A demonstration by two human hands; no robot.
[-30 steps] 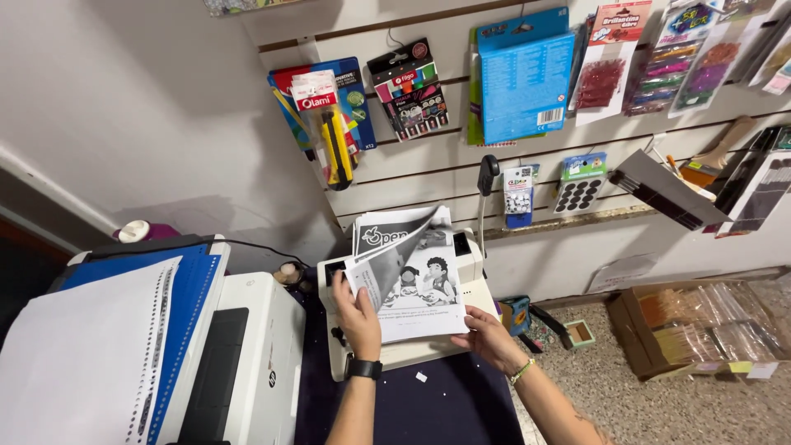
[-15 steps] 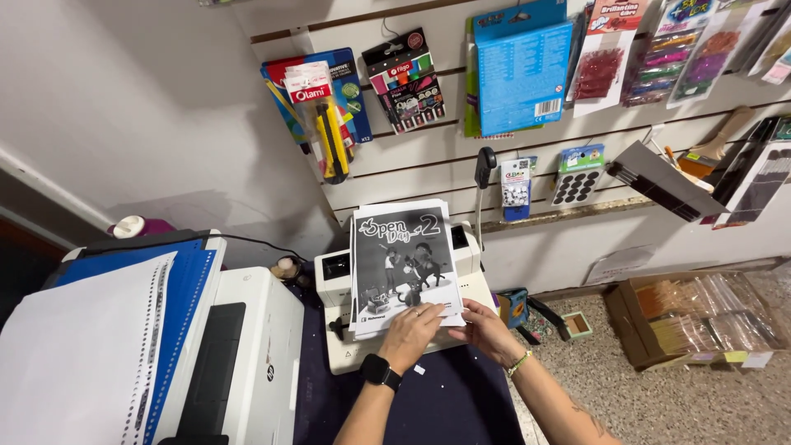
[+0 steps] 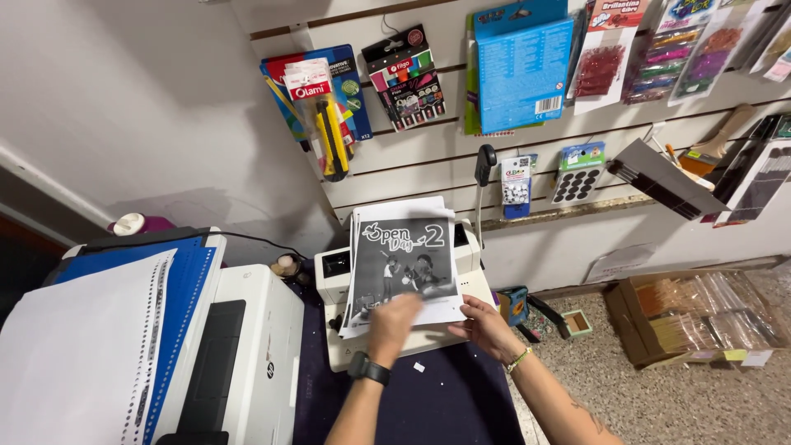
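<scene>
A stack of printed sheets [image 3: 401, 264] with a black-and-white cover picture lies on a white binding machine [image 3: 338, 272]. My left hand [image 3: 393, 320], with a black watch on the wrist, presses flat on the stack's near edge. My right hand [image 3: 486, 325], wearing a thin bracelet, touches the stack's lower right corner. The machine's lever with a black knob [image 3: 485, 156] stands upright behind the sheets.
A white printer [image 3: 255, 346] stands to the left, with punched white sheets and blue covers [image 3: 99, 338] on it. A slat wall [image 3: 494, 165] holds hanging stationery packs. A cardboard box [image 3: 684, 317] sits on the speckled floor at right.
The top sheet was lifted and curled a second ago; now the stack lies flat. My left hand has moved from the stack's left edge to its near edge.
</scene>
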